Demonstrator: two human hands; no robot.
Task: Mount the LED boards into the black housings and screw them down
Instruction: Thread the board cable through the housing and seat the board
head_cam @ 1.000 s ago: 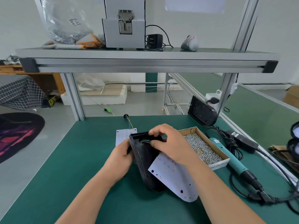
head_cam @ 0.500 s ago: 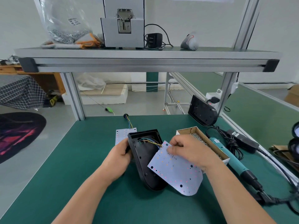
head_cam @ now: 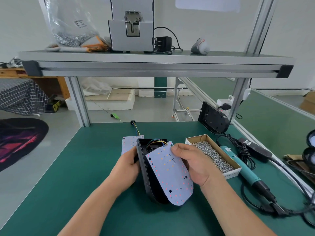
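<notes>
A black housing (head_cam: 144, 169) stands tilted on the green mat in the middle of the bench. My left hand (head_cam: 127, 166) grips its left wall. A white LED board (head_cam: 168, 174) with red and orange dots lies slanted over the housing's open face, joined to it by coloured wires (head_cam: 156, 141). My right hand (head_cam: 192, 162) holds the board by its right edge, thumb on its top face. A second LED board (head_cam: 128, 142) lies flat behind my left hand. Another black housing (head_cam: 213, 120) leans against the frame post at the back right.
A cardboard box of screws (head_cam: 213, 155) sits just right of my right hand. Beyond it lie a teal electric screwdriver (head_cam: 242, 169), its cable and a black power adapter (head_cam: 255, 149). An aluminium shelf (head_cam: 153, 65) spans overhead. The bench's left edge drops to the floor.
My right hand has swung the LED board from beside the housing to over its open face. The left hand keeps its grip on the housing.
</notes>
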